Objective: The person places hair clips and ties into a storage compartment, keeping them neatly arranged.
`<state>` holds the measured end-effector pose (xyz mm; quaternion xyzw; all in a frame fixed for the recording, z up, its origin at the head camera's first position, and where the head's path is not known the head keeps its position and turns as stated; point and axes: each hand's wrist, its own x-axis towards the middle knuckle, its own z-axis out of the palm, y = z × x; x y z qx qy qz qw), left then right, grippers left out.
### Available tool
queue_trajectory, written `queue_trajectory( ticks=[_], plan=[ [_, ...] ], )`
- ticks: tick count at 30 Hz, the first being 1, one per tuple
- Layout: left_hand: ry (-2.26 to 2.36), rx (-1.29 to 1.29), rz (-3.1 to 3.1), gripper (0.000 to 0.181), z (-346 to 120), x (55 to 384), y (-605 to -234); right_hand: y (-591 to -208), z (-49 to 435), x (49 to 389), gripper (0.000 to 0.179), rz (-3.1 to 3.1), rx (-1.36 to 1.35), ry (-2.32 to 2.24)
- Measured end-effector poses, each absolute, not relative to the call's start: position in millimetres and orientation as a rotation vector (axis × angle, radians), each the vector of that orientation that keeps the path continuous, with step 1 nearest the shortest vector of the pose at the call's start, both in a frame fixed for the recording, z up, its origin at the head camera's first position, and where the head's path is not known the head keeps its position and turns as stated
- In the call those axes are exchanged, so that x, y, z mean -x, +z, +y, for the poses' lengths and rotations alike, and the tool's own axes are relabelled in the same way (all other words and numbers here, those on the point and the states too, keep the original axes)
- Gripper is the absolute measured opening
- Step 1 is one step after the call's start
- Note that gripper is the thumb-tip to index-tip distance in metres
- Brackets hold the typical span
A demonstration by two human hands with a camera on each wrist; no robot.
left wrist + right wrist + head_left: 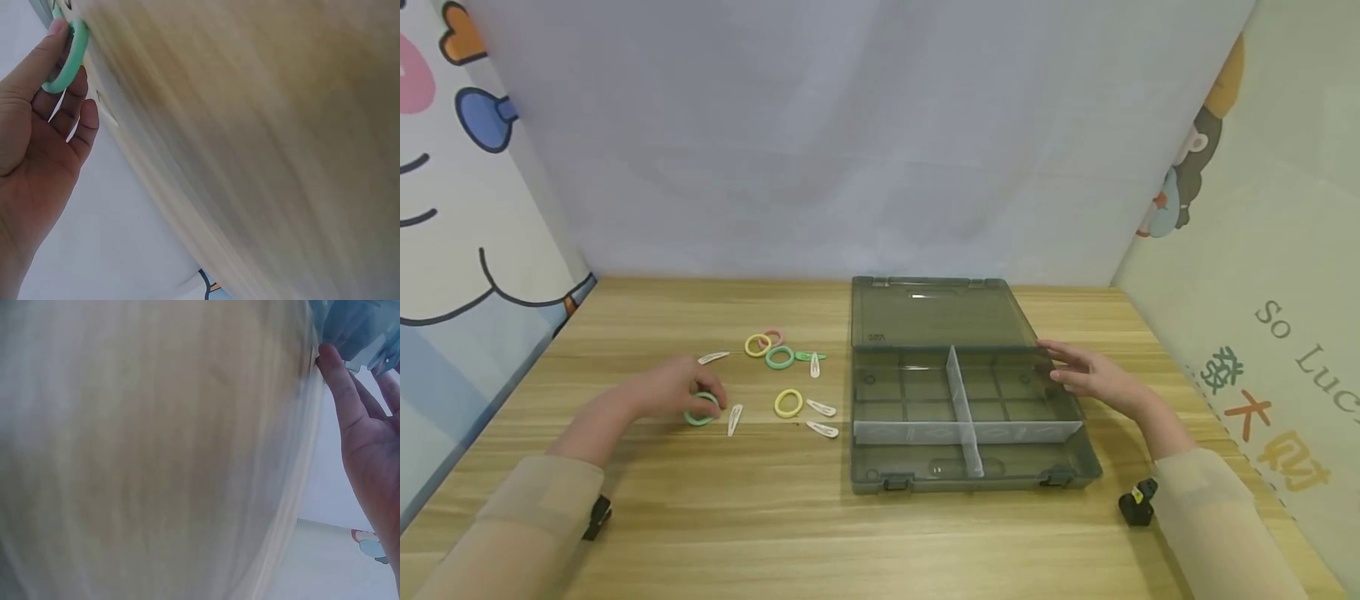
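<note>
My left hand [662, 388] pinches a green hair tie [698, 421] low over the table, at the left of the head view. In the left wrist view the green hair tie [77, 55] shows between thumb and fingers. A white snap hair clip [735, 420] lies just right of that hand. My right hand [1097, 380] touches the right side of a grey see-through divider box [925, 485], its fingers extended along the edge. The right wrist view shows the thumb against the box [356, 328], with the other fingertips partly hidden.
Between left hand and box lie a yellow hair tie [788, 403], another green one [780, 357], pink and yellow ones, several white clips [822, 430] and a green clip [805, 357]. The box lid [940, 312] lies folded back. White dividers [910, 432] split the box.
</note>
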<state>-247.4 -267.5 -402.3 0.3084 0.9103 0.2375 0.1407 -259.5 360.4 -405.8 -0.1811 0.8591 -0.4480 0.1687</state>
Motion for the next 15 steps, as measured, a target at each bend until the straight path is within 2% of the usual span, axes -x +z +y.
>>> queue_trajectory(
  ticks=[5, 15],
  plan=[
    [0.737, -0.838, 2.597, 0.006, -263, 244, -390, -405, 359, 259, 0.058, 2.440, 0.506, -1.266],
    [0.677, -0.899, 2.649, 0.004, -243, 252, -367, -399, 359, 256, 0.060, 2.431, 0.474, -1.260]
  ],
)
